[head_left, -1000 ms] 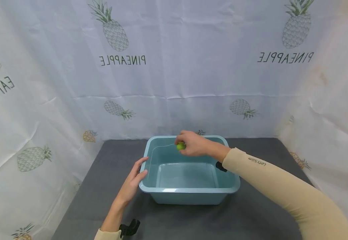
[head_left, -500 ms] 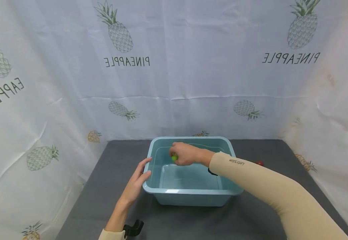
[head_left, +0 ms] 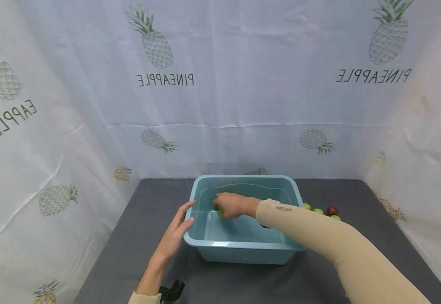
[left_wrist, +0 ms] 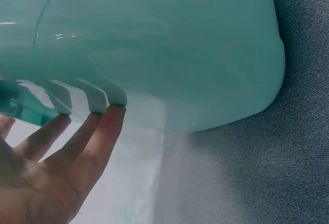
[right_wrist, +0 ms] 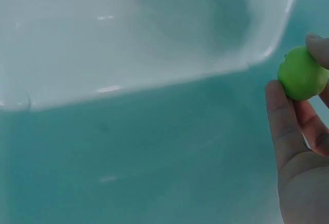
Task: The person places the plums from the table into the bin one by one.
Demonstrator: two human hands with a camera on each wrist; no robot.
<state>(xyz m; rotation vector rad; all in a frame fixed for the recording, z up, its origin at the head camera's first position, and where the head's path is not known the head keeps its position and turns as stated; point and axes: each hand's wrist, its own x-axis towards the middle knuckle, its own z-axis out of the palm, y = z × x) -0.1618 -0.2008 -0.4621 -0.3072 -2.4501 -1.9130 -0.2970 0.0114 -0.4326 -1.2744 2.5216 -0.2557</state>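
A light blue plastic basin [head_left: 243,244] stands on the dark table. At its left side my left hand [head_left: 172,236] holds the rim, thumb and forefinger over the edge. In the left wrist view, other fingers [left_wrist: 105,136] of that hand touch the outer wall below the rim. My right hand [head_left: 233,205] reaches down inside the basin's left part. It pinches a small green apple [right_wrist: 300,74] between thumb and fingertips. From the head view the hand covers much of the apple, and the forearm hides part of the basin's right side.
Right of the basin lie a small red apple [head_left: 332,210] and several green ones [head_left: 318,210], partly behind the right sleeve [head_left: 311,228]. A white curtain [head_left: 243,105] printed with pineapples hangs behind the grey tabletop [head_left: 118,261] and along both sides.
My right hand has moved down and slightly left into the basin with the apple. The shifting forearm has uncovered fruit at the right. My left hand stays on the rim.
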